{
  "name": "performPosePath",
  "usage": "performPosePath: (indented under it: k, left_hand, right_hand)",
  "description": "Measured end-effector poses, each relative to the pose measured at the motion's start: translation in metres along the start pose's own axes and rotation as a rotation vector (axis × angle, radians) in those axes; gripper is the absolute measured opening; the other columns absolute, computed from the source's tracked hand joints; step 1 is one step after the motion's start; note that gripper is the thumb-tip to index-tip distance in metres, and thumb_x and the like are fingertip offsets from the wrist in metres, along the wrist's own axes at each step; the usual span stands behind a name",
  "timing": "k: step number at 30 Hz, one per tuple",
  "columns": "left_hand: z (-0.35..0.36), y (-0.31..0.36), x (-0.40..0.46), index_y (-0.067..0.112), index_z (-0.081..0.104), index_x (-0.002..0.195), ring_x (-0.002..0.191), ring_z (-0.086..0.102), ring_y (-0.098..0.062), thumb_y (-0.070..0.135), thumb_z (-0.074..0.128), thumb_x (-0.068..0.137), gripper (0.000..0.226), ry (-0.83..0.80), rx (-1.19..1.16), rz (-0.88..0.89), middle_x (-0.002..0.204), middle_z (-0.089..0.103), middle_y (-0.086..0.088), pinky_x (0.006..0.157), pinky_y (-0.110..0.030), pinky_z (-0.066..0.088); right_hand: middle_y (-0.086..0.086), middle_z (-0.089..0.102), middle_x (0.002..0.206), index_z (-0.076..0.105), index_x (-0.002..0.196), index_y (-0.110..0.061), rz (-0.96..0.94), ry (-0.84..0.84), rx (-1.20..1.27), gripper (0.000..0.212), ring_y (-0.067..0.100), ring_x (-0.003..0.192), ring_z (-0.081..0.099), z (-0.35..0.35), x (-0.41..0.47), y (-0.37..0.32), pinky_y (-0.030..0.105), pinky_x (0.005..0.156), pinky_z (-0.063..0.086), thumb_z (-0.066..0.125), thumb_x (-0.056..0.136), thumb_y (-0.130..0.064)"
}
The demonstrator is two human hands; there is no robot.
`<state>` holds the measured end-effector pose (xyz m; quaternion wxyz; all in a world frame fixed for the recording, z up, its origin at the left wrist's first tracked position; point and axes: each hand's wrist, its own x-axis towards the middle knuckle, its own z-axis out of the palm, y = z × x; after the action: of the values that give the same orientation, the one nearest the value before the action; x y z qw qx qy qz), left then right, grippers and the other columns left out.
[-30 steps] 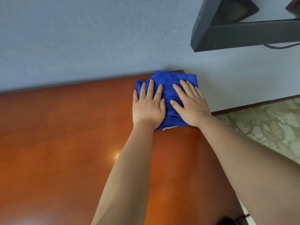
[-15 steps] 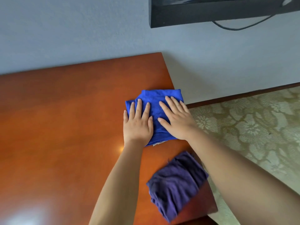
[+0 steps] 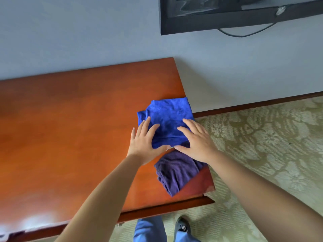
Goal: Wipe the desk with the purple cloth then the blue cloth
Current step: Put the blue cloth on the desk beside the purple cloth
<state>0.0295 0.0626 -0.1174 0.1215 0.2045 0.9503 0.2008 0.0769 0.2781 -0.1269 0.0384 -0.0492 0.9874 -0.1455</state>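
Both hands lie flat with straight fingers, pressing down and holding nothing. The left hand (image 3: 146, 143) is on the low left edge of the blue cloth (image 3: 167, 121). The right hand (image 3: 195, 140) is on its low right edge. The blue cloth sits right of the middle of the picture, near the desk (image 3: 70, 128) side edge. The purple cloth (image 3: 176, 172) lies just below it, touching, under the right wrist. The bare desk is all to the left, so the wipe should go that way.

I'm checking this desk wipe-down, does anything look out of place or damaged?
The crumpled dark purple cloth lies bunched at the right edge of the glossy reddish-brown wooden desk, seemingly overhanging it. The desk's near right corner looks pale and worn. The folded bright blue cloth lies flat.
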Motion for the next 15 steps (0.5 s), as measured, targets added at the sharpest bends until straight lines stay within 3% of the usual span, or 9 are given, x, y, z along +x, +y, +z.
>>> performPosePath:
  k: [2,4,8,11,15]
  left_hand:
    - [0.004,0.004,-0.016,0.032,0.037,0.140,0.148,-0.003,-0.017,0.073,0.056,0.073,0.080,-0.070,0.073,0.026,0.161,0.003,0.005,0.119,-0.048,0.001]
    - [0.008,0.008,-0.027,0.033,0.039,0.133,0.147,-0.012,-0.020,0.066,0.058,0.078,0.066,-0.172,0.200,0.063,0.160,-0.001,0.006,0.118,-0.051,-0.001]
    - [0.007,0.015,-0.040,0.031,0.048,0.113,0.147,-0.015,-0.023,0.053,0.057,0.085,0.036,-0.171,0.218,0.035,0.161,-0.003,0.004,0.117,-0.053,-0.004]
    - [0.007,0.020,-0.052,0.033,0.055,0.116,0.146,-0.018,-0.021,0.049,0.051,0.091,0.030,-0.201,0.248,-0.031,0.161,-0.007,0.004,0.118,-0.052,-0.007]
    - [0.003,0.031,-0.054,0.034,0.053,0.127,0.147,-0.017,-0.020,0.039,0.048,0.096,0.031,-0.199,0.260,-0.063,0.161,-0.005,0.004,0.118,-0.052,-0.007]
  right_hand:
    - [0.006,0.035,0.148,0.053,0.129,-0.021,0.054,0.052,0.032,0.067,0.024,0.137,0.026,0.002,-0.015,-0.007,0.038,0.111,0.021,0.049,0.078,-0.065]
    - [0.005,0.033,0.148,0.050,0.132,-0.022,0.042,-0.008,0.046,0.062,0.025,0.137,0.027,0.007,-0.024,-0.017,0.037,0.111,0.020,0.061,0.081,-0.055]
    - [0.009,0.035,0.148,0.055,0.125,-0.018,0.019,0.018,0.016,0.049,0.028,0.139,0.029,0.013,-0.033,-0.031,0.040,0.114,0.020,0.063,0.085,-0.045]
    - [0.011,0.041,0.145,0.062,0.111,-0.015,0.059,0.054,-0.039,0.035,0.030,0.138,0.031,0.017,-0.038,-0.036,0.043,0.115,0.017,0.063,0.087,-0.040]
    - [0.011,0.044,0.142,0.063,0.107,-0.016,0.104,0.080,-0.067,0.029,0.031,0.138,0.032,0.019,-0.039,-0.038,0.046,0.116,0.013,0.063,0.087,-0.037]
